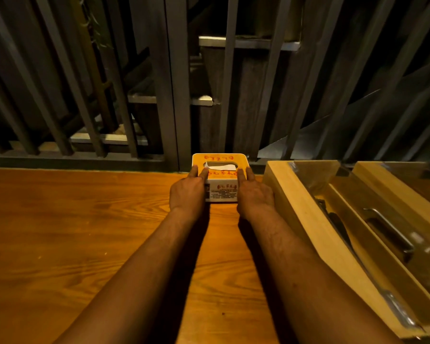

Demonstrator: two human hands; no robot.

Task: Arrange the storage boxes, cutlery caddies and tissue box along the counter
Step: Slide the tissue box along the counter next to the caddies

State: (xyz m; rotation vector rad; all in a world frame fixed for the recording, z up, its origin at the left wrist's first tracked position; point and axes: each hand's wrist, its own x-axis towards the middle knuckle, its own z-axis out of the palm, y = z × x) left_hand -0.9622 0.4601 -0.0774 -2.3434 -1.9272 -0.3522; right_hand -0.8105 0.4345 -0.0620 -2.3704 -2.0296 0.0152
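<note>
A small tissue box (221, 160) with a wooden lid, red lettering and a white tissue in its slot stands at the far edge of the wooden counter (72, 232), against the railing. My left hand (188, 192) grips its left side and my right hand (252, 194) its right side, fingers resting on the lid. Right of it lies a long pale wooden cutlery caddy (296, 209) with a clear lid and a metal handle; dark cutlery shows inside. A second wooden box (387, 177) sits behind it at the right edge.
Grey metal railing bars (169, 95) rise directly behind the counter's far edge, with dark stairs beyond. The caddy lies close to my right wrist. Bare wooden countertop stretches to the left of the tissue box.
</note>
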